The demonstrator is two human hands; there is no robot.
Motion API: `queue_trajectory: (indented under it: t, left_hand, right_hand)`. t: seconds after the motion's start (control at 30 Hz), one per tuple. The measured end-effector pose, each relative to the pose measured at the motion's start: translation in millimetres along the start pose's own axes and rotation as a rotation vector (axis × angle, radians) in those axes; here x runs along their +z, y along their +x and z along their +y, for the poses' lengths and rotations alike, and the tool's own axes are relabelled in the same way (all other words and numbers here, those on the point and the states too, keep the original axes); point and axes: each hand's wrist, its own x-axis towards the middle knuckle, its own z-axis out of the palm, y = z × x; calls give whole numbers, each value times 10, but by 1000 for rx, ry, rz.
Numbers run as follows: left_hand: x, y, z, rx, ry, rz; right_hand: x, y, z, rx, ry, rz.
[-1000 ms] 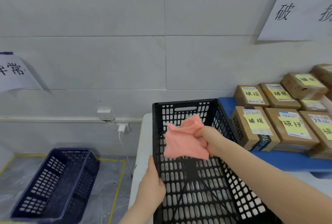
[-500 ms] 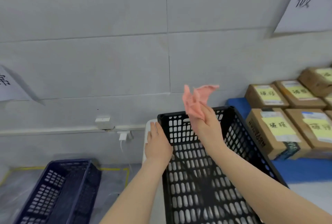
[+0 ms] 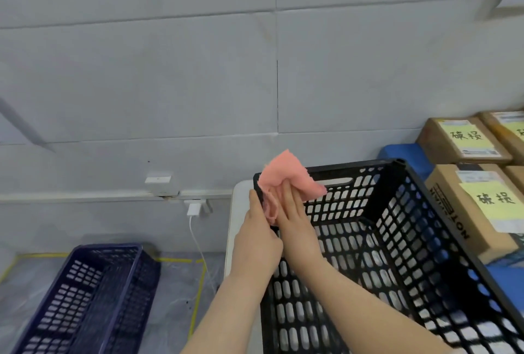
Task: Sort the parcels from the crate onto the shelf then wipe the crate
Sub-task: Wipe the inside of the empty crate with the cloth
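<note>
Two hands [image 3: 279, 226] press pink cloth [image 3: 286, 180] on black crate [image 3: 397, 240] corner; parcels [image 3: 476, 206] right.

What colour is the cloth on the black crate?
Pink cloth, seen from the head camera.

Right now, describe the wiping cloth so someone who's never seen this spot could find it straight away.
Find the black crate on the white table. At its far left corner both hands meet; the right hand presses the pink cloth against the rim. It is the only soft pink thing here.
</note>
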Motion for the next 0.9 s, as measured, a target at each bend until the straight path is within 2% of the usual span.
queue_trajectory:
  t: [0.07,0.13,0.33,0.4,0.43,0.5,0.53,0.57,0.63,0.67,0.7,0.73,0.77,0.8,0.83,0.9]
  left_hand:
    - [15,1,-22,0,3,10]
    - [26,14,-28,-4,1,12]
    - [30,10,-44,20,-50,18]
    - [31,6,-39,23,-48,26]
    - [23,20,-31,19,-43,25]
    - [11,24,-10,-2,-42,11]
    - [15,6,0,-14,-47,4]
    - [13,-14,9,-32,-50,-4]
    - [-1,-29,16,-73,-57,-17]
    - [-4,-33,19,-75,-60,-16]
    - [-6,-36,32,-61,-60,-8]
    - [-10,-37,49,-44,-62,0]
    - [-14,-40,62,-28,-70,5]
    - [-14,-42,68,-14,-77,10]
    - [-11,-51,66,-2,-79,14]
    - [-8,-57,58,8,-65,22]
  right_hand:
    - [155,-40,29,-52,-132,-32]
    - [319,-85,80,-63,-213,-137]
    - [633,-483,284,-186,-192,-479]
    - [602,-493,295,-207,-170,-498]
    - [556,-375,289,-167,-170,-467]
    - [402,-136,292,-105,-91,-541]
    - [303,-88,272,-1,22,-721]
    - [132,-79,266,116,257,-828]
    - [-228,-87,233,529,796,-706]
    - [-404,-127,211,695,1028,-484]
    - [-536,-225,224,733,1190,-196]
    - [-620,-307,226,661,1175,66]
    - [-668,-338,220,546,1081,247]
    - [-664,-332,235,416,890,350]
    - [-607,-269,254,298,719,385]
    - [-482,-95,252,188,505,271]
